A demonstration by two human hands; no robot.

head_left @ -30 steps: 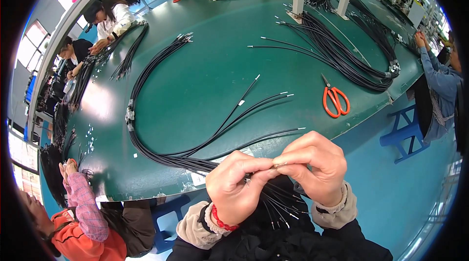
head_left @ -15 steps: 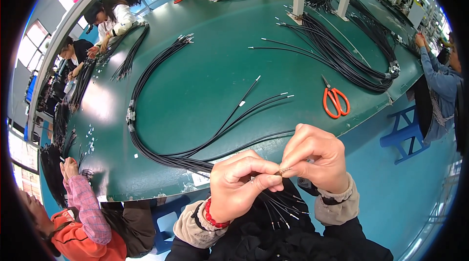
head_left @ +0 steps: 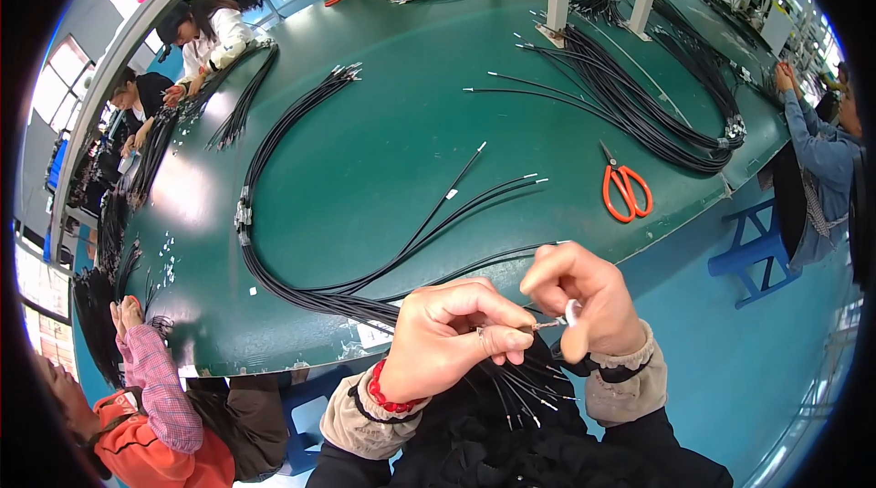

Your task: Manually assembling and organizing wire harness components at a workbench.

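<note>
My left hand [head_left: 452, 337] pinches the bare copper end of a thin black cable [head_left: 547, 325] just off the near edge of the green table [head_left: 383, 114]. My right hand [head_left: 584, 301] holds a small white piece [head_left: 572, 313] at that cable tip, fingertips almost touching the left ones. More black cable ends [head_left: 520, 388] fan out over my dark lap below both hands. A bundle of black cables [head_left: 310, 292] runs from my hands across the table in a long loop.
Orange-handled scissors [head_left: 625, 191] lie on the table's right side near a large cable bundle [head_left: 657, 114]. Other people work around the table: one in red [head_left: 146, 424] at lower left, two at far left, one in blue [head_left: 821, 150] at right. A blue stool [head_left: 753, 246] stands right.
Both hands have shifted slightly down and right, and the right hand's fingers have opened a little, showing the white piece at the cable tip.
</note>
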